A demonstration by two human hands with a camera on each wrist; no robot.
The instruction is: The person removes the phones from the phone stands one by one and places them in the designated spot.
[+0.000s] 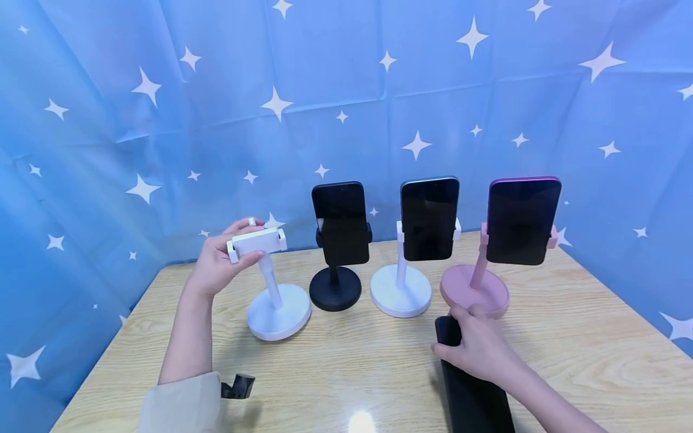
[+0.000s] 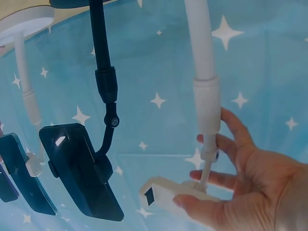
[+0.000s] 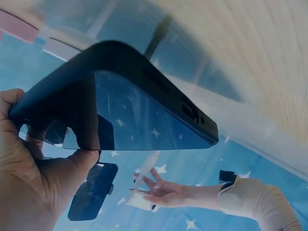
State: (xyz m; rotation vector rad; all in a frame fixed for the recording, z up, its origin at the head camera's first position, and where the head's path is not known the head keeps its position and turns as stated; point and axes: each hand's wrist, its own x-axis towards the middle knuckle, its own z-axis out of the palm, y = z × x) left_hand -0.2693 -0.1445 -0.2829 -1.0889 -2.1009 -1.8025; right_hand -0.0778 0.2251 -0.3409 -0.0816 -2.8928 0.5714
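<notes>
At the left end of a row of stands, a white phone stand (image 1: 278, 317) has no phone in its clamp (image 1: 257, 242). My left hand (image 1: 213, 264) holds that clamp, thumb across the front and fingers behind; in the left wrist view the fingers (image 2: 233, 122) reach round behind the stem. Low on the right, my right hand (image 1: 482, 346) grips a black phone (image 1: 479, 403) by its long edges near the top end. The right wrist view shows this phone (image 3: 139, 106) raised off the table, its glossy screen reflecting the starry curtain.
To the right stand a black stand (image 1: 334, 291), a second white stand (image 1: 400, 294) and a pink stand (image 1: 476, 291), each carrying an upright phone. The pink base lies just beyond my right hand. Behind the wooden table (image 1: 346, 373) hangs a blue starry curtain (image 1: 325, 78).
</notes>
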